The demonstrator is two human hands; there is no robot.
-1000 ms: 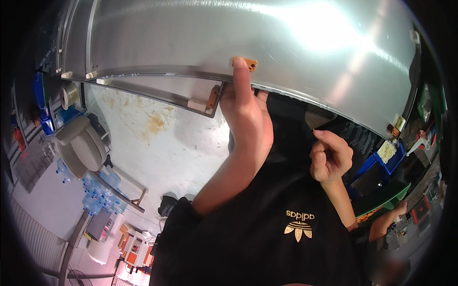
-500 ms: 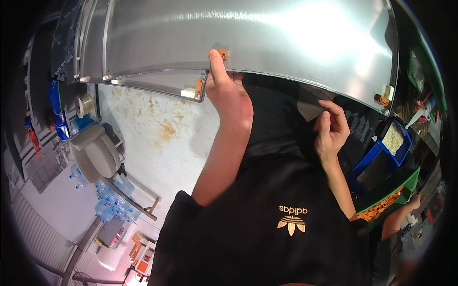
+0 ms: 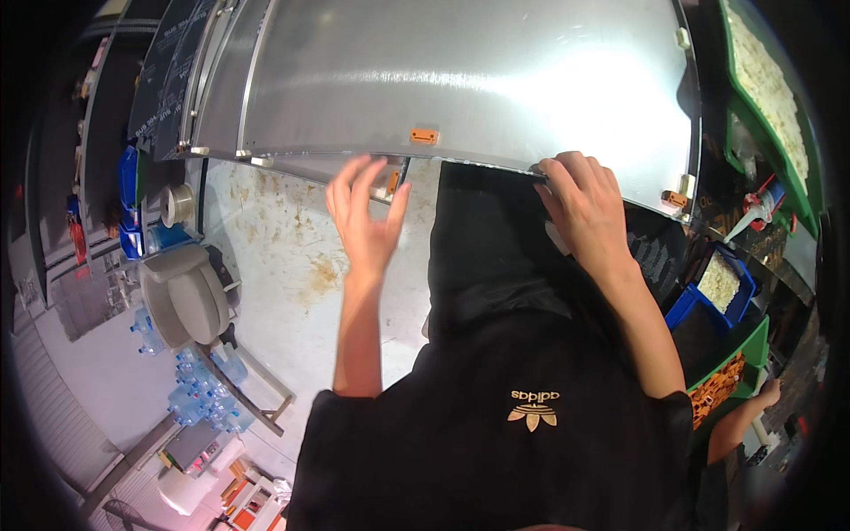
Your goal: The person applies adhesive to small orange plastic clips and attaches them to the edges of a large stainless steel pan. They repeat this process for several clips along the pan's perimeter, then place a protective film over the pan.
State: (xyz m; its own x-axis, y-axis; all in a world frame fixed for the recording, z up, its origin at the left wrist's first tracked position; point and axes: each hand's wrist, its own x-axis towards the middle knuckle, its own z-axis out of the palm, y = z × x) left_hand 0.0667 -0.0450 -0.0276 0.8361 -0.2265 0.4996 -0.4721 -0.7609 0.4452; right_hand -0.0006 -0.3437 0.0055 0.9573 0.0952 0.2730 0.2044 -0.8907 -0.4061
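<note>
A large shiny metal panel [image 3: 354, 80] lies in front of me, an orange block [image 3: 424, 136] near its front edge. My left hand [image 3: 365, 212] is open, fingers spread, just below that edge and holding nothing. Behind its fingertips a second, lower panel part carries another orange block [image 3: 392, 183]. My right hand [image 3: 586, 199] is closed at the panel's front edge, fingers curled over it and thumb underneath. A small dark bit shows at its fingertips, but what the hand grips is mostly hidden. At the panel's right corner sits an orange block [image 3: 675, 198] beside a white one.
On the right stand a blue bin [image 3: 682, 305] with pale pieces, a green bin [image 3: 760, 341] of orange pieces and a larger green tray [image 3: 739, 75]. Another person's arm [image 3: 744, 416] reaches in there. To the left are a grey chair [image 3: 181, 296] and blue water bottles [image 3: 199, 389].
My left hand has let go of the panel edge and moved left. The right hand has risen to that edge; the thin grey sheet it pinched is now largely out of sight.
</note>
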